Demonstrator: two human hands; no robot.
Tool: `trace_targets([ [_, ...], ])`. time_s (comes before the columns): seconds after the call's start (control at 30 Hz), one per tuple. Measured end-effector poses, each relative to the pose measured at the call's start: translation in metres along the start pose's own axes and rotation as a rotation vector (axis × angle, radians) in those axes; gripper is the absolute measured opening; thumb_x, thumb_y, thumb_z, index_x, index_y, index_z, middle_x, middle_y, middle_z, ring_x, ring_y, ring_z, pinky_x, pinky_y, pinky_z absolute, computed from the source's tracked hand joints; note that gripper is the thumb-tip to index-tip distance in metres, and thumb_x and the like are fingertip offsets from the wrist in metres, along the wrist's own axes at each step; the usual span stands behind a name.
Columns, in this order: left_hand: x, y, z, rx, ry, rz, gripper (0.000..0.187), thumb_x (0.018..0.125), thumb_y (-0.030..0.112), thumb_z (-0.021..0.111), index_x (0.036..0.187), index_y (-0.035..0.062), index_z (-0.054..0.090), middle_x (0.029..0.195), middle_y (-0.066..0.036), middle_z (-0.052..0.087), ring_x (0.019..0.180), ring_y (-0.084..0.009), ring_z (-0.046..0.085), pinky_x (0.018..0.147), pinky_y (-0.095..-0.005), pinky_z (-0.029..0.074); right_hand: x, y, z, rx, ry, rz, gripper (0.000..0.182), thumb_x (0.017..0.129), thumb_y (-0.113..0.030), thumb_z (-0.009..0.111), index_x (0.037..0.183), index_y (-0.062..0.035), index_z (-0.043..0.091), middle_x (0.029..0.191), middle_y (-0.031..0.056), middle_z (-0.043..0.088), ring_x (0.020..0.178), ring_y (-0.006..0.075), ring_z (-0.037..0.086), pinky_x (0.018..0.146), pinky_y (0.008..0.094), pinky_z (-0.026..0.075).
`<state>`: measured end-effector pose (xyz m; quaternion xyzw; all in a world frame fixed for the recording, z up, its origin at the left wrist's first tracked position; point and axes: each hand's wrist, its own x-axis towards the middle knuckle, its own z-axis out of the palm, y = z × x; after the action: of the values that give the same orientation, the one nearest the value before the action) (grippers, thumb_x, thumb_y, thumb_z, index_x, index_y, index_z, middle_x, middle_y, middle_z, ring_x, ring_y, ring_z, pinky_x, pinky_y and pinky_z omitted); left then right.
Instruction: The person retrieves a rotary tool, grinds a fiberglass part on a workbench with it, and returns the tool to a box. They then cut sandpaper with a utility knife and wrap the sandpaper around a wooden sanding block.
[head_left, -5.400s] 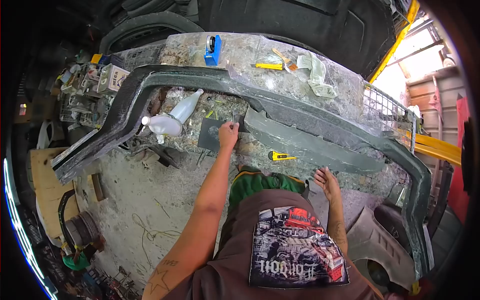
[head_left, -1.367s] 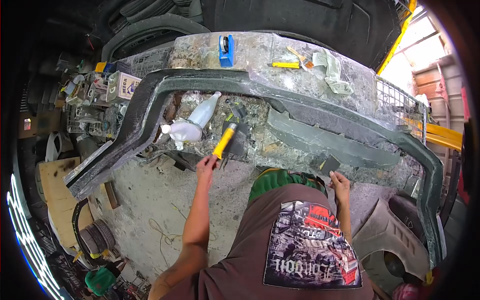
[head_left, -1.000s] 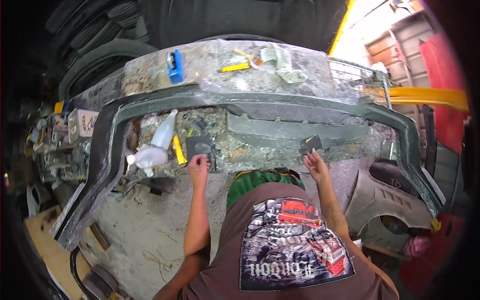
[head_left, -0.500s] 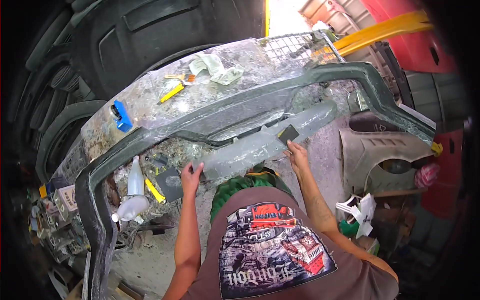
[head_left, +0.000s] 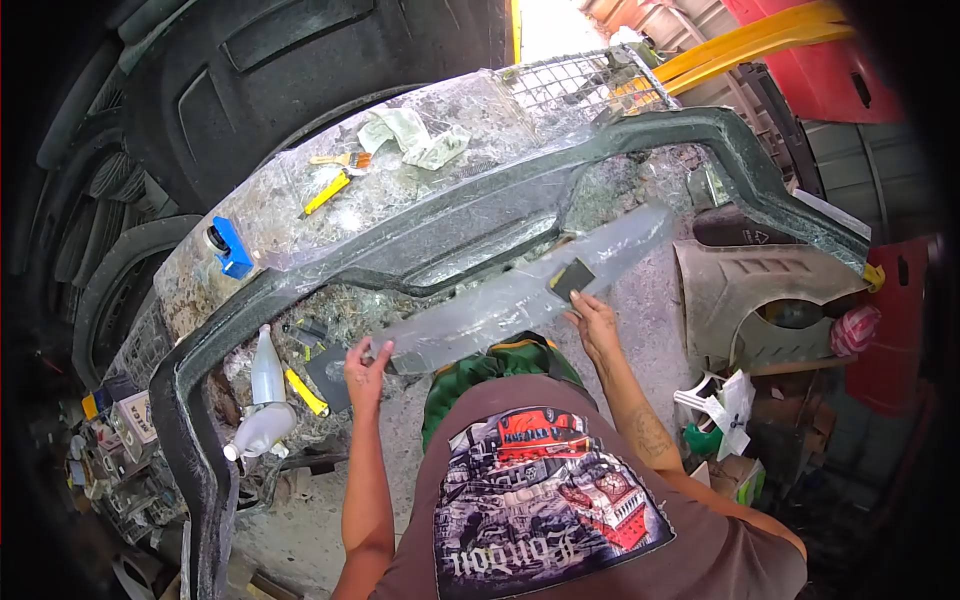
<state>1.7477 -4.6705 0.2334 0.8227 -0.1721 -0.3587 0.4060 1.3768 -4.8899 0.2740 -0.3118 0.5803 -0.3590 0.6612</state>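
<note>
You stand in a cluttered body shop, at a bench wrapped in resin-crusted plastic film, with a dark bumper frame lying across it and big tyres stacked behind at 11 o'clock. The main change: the long grey strip that lay flat inside the frame a second ago is now lifted off the bench and held in front of you, slanting up toward 2 o'clock. Your left hand is closed on its lower end at 8 o'clock, fingers wrapped over the edge; your right hand grips it nearer the upper half, thumb and fingers pinched just below a small dark pad that sits on the strip's face. So the strip now rests in both hands, with no support from the bench, and its far tip hangs free near the frame's right arm. Compared with the earlier frames, the yellow knife is out of your left hand and lies on the bench at 8 o'clock beside the dark square sheet, with the white bottle just left of it. The blue tape holder, the brush and the rag sit on the far side of the bench as before. Your view has also swung right, bringing the grey fender on the floor into sight at 3 o'clock.
</note>
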Motion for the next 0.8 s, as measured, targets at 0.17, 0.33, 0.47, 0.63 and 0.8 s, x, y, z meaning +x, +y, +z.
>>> trace_targets([
  [0.17, 0.043, 0.037, -0.031, -0.127, 0.122, 0.188, 0.055, 0.083, 0.032, 0.083, 0.123, -0.0024, 0.067, 0.108, -0.007, 0.063, 0.085, -0.0147, 0.055, 0.075, -0.0283, 0.048, 0.041, -0.015, 0.056, 0.076, -0.114, -0.017, 0.033, 0.092, -0.016, 0.075, 0.111, 0.0098, 0.067, 0.113, 0.0099, 0.065, 0.102, 0.0182, 0.064, 0.089, 0.0385, 0.058],
  [0.33, 0.08, 0.032, -0.043, 0.065, 0.135, 0.456, 0.042, 0.084, 0.024, 0.079, 0.12, 0.0054, 0.069, 0.114, -0.011, 0.064, 0.098, -0.0237, 0.06, 0.09, -0.0353, 0.046, 0.08, -0.01, 0.089, -0.043, -0.317, -0.024, 0.034, 0.092, -0.014, 0.074, 0.111, 0.013, 0.065, 0.113, 0.0144, 0.065, 0.098, 0.0202, 0.067, 0.084, 0.0325, 0.062],
  [0.47, 0.07, 0.02, -0.015, 0.265, 0.149, 0.549, 0.034, 0.083, 0.021, 0.075, 0.113, 0.0057, 0.069, 0.117, -0.015, 0.063, 0.112, -0.0338, 0.059, 0.102, -0.0427, 0.04, 0.107, 0.017, 0.069, -0.1, -0.267, 0.234, 0.035, 0.09, -0.013, 0.077, 0.111, 0.0114, 0.063, 0.114, 0.0172, 0.064, 0.104, 0.0257, 0.066, 0.089, 0.036, 0.062],
  [0.63, 0.062, -0.022, 0.018, 0.191, 0.17, 0.622, 0.035, 0.087, 0.016, 0.071, 0.119, 0.0037, 0.065, 0.119, -0.018, 0.058, 0.115, -0.0363, 0.055, 0.101, -0.045, 0.042, 0.107, 0.025, 0.054, -0.048, -0.271, 0.356, 0.037, 0.09, -0.015, 0.077, 0.115, 0.005, 0.059, 0.113, 0.0133, 0.059, 0.104, 0.026, 0.065, 0.089, 0.0381, 0.061],
  [0.8, 0.017, 0.038, 0.05, 0.208, 0.199, 0.584, 0.027, 0.092, 0.012, 0.065, 0.117, 0.004, 0.066, 0.113, -0.017, 0.062, 0.105, -0.0322, 0.059, 0.093, -0.0409, 0.047, 0.08, 0.009, 0.022, 0.067, -0.35, 0.387, 0.028, 0.093, -0.018, 0.074, 0.111, -0.0027, 0.059, 0.107, 0.0088, 0.062, 0.098, 0.0241, 0.067, 0.09, 0.0406, 0.06],
])
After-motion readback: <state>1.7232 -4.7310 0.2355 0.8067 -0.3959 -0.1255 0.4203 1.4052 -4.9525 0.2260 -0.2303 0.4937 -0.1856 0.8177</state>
